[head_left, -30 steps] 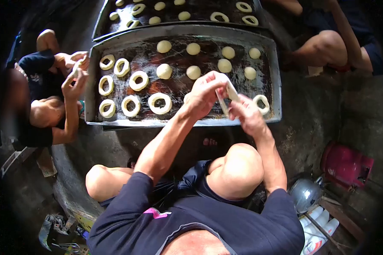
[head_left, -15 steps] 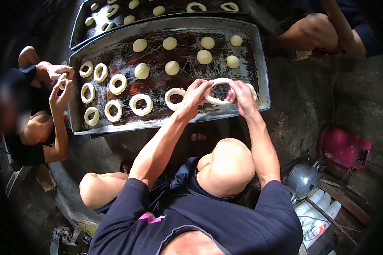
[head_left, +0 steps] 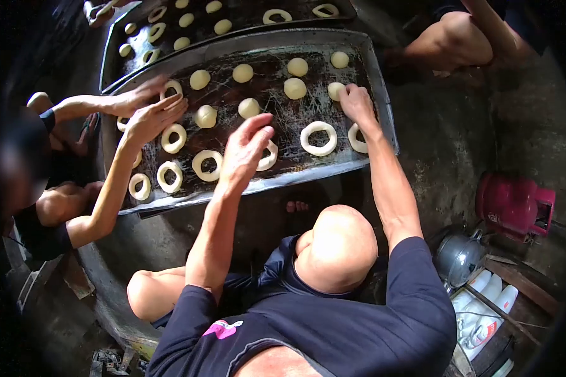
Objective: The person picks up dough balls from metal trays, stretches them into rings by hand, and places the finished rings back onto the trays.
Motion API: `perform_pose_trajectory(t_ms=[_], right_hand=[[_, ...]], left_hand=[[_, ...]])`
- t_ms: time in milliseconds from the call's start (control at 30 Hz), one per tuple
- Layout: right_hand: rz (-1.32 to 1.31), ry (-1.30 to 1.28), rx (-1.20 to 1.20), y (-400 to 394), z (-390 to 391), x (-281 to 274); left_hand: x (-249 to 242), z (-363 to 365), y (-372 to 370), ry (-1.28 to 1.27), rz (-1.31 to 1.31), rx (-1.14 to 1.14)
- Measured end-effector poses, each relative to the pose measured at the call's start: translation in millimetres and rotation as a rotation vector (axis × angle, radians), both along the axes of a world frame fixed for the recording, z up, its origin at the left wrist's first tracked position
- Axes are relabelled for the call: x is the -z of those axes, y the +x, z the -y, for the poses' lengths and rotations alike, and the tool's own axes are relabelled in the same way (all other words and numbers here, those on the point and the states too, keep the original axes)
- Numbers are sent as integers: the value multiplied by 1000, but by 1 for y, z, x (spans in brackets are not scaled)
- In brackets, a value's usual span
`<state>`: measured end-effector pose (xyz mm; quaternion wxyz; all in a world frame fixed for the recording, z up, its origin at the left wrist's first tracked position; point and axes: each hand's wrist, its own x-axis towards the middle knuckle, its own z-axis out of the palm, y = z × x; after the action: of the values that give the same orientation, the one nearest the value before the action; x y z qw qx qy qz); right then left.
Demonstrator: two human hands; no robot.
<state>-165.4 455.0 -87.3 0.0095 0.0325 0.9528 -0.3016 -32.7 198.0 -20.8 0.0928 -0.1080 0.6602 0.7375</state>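
Note:
A large metal tray (head_left: 383, 107) carries dough rings and round dough balls. My right hand (head_left: 357, 103) has its fingers closed on a dough ball (head_left: 335, 92) at the tray's right side. Over the tray's front part is my left hand (head_left: 244, 151), empty, fingers apart, just below another dough ball (head_left: 248, 108) and partly covering a dough ring (head_left: 270, 157). A wide dough ring (head_left: 318, 138) lies between my hands. Below my right hand, its wrist partly hides one more ring (head_left: 356, 138).
At the left, a co-worker's hands (head_left: 151, 116) are around a ring on the same tray. A second tray (head_left: 198, 38) with dough stands behind. Another person's knee (head_left: 459, 38) is at the upper right. A pink gas cylinder (head_left: 516, 207) and a metal pot (head_left: 460, 259) are at the right.
The ring held between my hands now lies on the tray. My hands have separated, the right reaching up to a dough ball, the left moving leftward. The co-worker's hands have moved over the tray.

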Motion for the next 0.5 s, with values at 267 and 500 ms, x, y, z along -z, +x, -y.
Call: perform_pose_trajectory(t_ms=[267, 500], right_hand=[[303, -808, -105, 64, 61, -40], [358, -1097, -194, 94, 84, -70]], left_hand=[[19, -27, -14, -47, 21, 119], [12, -21, -16, 2, -51, 87]])
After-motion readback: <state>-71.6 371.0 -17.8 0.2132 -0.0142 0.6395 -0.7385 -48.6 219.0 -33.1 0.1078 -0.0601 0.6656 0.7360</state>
